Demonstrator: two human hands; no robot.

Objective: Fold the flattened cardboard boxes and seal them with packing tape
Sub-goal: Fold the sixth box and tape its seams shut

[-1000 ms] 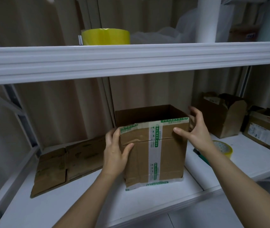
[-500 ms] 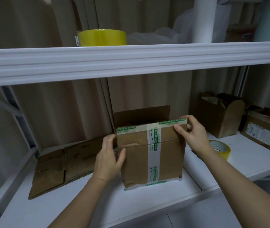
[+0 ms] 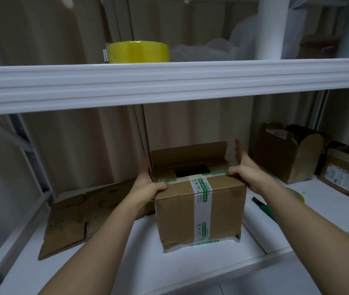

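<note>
**Box held at its top edge on the lower shelf**

The cardboard box (image 3: 199, 209) stood upright on the lower shelf (image 3: 126, 262), rear flap raised. The left hand (image 3: 148, 186) and right hand (image 3: 248, 173) flanked it, each thumb pressed on the taped front top edge, fingers extended along the sides. Flattened cardboard (image 3: 73, 220) lay just left.

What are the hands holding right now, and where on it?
Both hold the brown cardboard box: left hand at its top left corner, right hand at its top right corner.
</note>
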